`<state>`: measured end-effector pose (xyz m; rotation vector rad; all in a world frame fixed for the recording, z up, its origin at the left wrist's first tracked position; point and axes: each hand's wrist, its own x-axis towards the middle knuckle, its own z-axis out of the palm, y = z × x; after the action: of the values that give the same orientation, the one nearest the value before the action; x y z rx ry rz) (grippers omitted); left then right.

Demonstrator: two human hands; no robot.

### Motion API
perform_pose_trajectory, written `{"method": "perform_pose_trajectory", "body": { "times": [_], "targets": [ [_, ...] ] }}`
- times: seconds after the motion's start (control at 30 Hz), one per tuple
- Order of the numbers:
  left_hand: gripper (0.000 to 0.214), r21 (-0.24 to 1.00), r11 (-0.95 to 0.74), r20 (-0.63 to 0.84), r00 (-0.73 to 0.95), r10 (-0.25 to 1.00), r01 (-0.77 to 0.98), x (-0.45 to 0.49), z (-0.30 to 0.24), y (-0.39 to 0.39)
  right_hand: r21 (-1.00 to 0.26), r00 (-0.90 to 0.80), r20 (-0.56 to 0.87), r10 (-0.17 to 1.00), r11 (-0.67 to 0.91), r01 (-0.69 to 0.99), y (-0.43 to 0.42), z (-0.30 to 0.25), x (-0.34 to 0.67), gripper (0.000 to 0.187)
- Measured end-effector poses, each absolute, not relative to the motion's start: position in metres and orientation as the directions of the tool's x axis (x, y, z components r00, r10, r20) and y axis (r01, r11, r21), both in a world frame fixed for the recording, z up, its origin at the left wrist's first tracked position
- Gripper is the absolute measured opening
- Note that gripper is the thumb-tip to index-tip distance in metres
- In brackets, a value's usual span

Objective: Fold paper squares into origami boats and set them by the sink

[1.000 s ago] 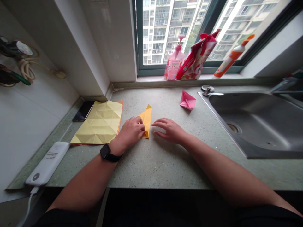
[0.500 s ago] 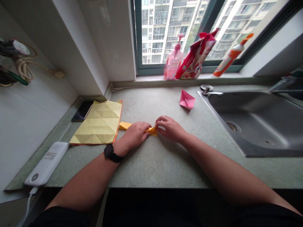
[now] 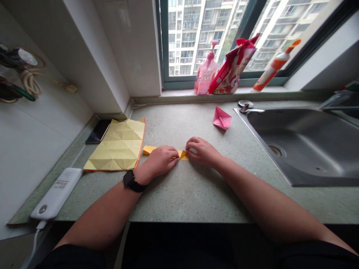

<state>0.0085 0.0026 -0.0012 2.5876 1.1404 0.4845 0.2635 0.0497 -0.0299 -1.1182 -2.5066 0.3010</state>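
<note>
A folded orange paper (image 3: 149,150) lies flat on the grey-green counter (image 3: 190,190) as a narrow strip running left to right. My left hand (image 3: 161,160), with a black watch on the wrist, rests curled on the middle of the strip and covers it. My right hand (image 3: 202,150) has its fingers bent and pressed down on the strip's right end, where a small triangle of orange shows. A stack of creased yellow sheets (image 3: 119,144) lies just left of the strip.
A pink folded paper shape (image 3: 222,118) sits beyond my right hand. A steel sink (image 3: 305,145) fills the right side. On the sill stand a pink pump bottle (image 3: 206,73), a red pouch (image 3: 232,67) and an orange bottle (image 3: 273,67). A phone (image 3: 98,130) and a white power bank (image 3: 56,194) lie at left.
The orange paper went from lying upright away from me to lying flat crosswise. My right hand came in from beside it and now presses its right end; my left hand stays on it.
</note>
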Motion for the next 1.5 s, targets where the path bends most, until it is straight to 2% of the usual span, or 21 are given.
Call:
{"method": "perform_pose_trajectory", "body": {
  "times": [0.13,0.3,0.53,0.67,0.77,1.0,1.33,1.5],
  "targets": [
    [0.012,0.346,-0.636,0.155,0.627,0.764,0.690,0.009,0.002,0.001,-0.335,-0.601,0.254,0.758,0.652,0.680,0.050,-0.032,0.261,0.010],
    [0.025,0.321,-0.679,0.149,0.673,0.725,0.660,0.009,0.000,0.000,-0.338,-0.578,0.261,0.773,0.634,0.695,0.049,-0.033,0.261,0.007],
    [0.021,0.304,-0.708,0.157,0.699,0.698,0.638,0.008,-0.003,0.002,-0.281,-0.554,0.247,0.795,0.606,0.745,0.048,-0.031,0.260,0.009],
    [0.020,0.305,-0.703,0.160,0.693,0.703,0.642,0.008,-0.004,0.002,-0.304,-0.551,0.249,0.797,0.604,0.737,0.050,-0.033,0.263,0.009],
    [0.020,0.317,-0.698,0.162,0.688,0.707,0.642,0.008,-0.004,0.002,-0.337,-0.534,0.252,0.807,0.591,0.733,0.050,-0.037,0.262,0.001],
    [0.018,0.356,-0.673,0.144,0.673,0.726,0.649,0.005,-0.004,0.002,-0.375,-0.466,0.240,0.852,0.524,0.765,0.042,-0.043,0.251,0.036],
    [0.018,0.396,-0.653,0.141,0.660,0.738,0.646,0.005,-0.002,0.001,-0.396,-0.448,0.222,0.866,0.500,0.770,0.042,-0.051,0.249,0.049],
    [0.017,0.388,-0.643,0.132,0.650,0.748,0.660,0.005,0.000,-0.001,-0.426,-0.396,0.154,0.905,0.422,0.800,0.052,-0.061,0.258,0.072]
  ]
}}
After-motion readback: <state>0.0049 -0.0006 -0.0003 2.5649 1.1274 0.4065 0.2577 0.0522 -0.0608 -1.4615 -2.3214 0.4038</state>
